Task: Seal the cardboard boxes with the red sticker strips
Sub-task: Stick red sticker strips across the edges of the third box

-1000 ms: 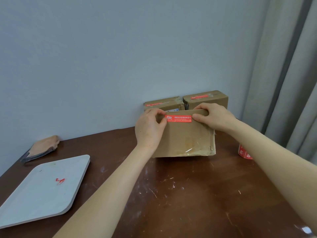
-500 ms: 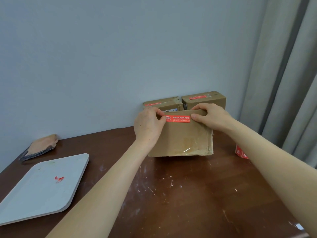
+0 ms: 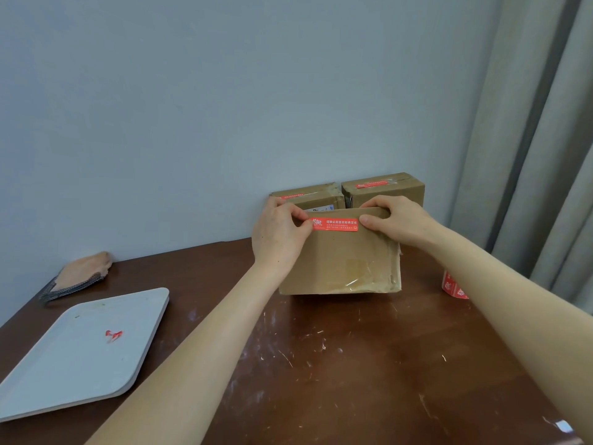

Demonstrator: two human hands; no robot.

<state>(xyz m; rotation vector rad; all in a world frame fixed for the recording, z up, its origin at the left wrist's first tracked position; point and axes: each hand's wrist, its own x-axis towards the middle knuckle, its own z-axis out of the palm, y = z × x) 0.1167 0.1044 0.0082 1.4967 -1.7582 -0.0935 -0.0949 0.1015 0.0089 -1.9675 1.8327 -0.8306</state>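
Hardly shifting, still gripping cardboard box (image 3: 346,261) top with left hand (image 3: 276,236) and right hand (image 3: 398,220). Pressing thumbs on red sticker strip (image 3: 337,224) ends.

A plain room, home or small office, used for packing parcels: scuffed dark brown wooden table (image 3: 337,364) under the left hand (image 3: 277,239) and right hand (image 3: 398,221), which hold a flat brown cardboard box (image 3: 346,261). Two taped brown cardboard parcels (image 3: 383,189) stand just behind them, with a bare pale blue-grey wall (image 3: 224,107) beyond and long grey curtains (image 3: 529,155) past the right hand.
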